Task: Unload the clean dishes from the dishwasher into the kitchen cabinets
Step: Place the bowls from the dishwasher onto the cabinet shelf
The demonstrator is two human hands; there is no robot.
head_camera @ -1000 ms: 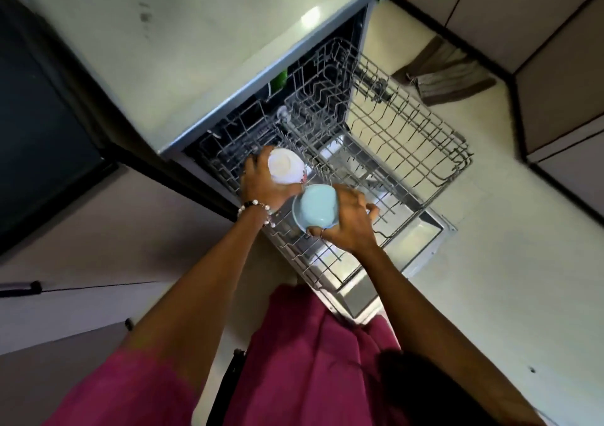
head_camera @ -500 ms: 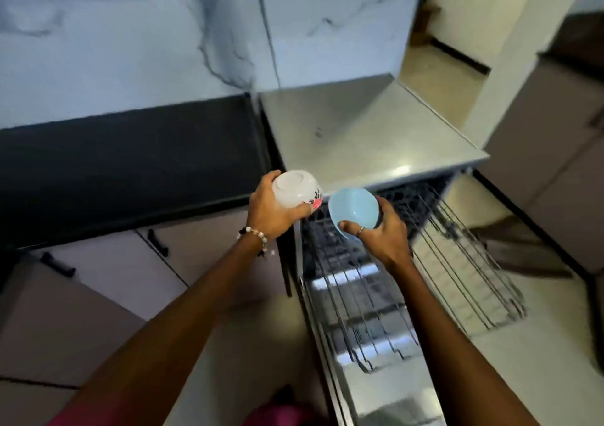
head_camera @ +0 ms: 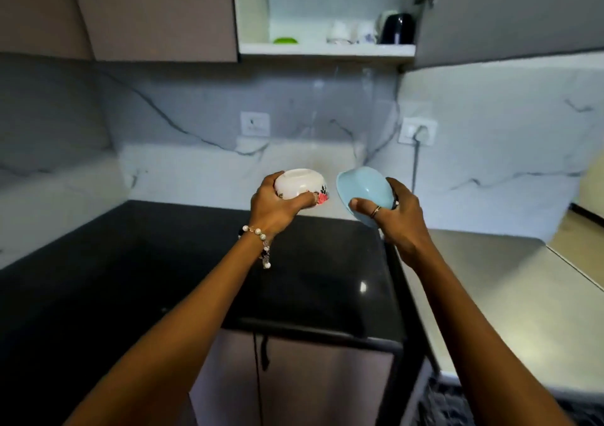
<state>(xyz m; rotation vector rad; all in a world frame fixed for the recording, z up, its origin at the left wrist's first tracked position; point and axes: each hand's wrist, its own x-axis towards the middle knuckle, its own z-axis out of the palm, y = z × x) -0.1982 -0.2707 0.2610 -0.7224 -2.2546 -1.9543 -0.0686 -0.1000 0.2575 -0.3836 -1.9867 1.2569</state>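
glossy black stone countertop (head_camera: pixel 163 262), veined marble backsplash (head_camera: pixel 196 115), matt steel dishwasher top (head_camera: pixel 506 295)

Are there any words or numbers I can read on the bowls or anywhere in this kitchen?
None can be read.
White bowl: only a flower picture, no words.
Blue bowl: plain.
Cups on the cabinet shelf: small marks, too blurred to read.
Wall sockets: no readable writing.
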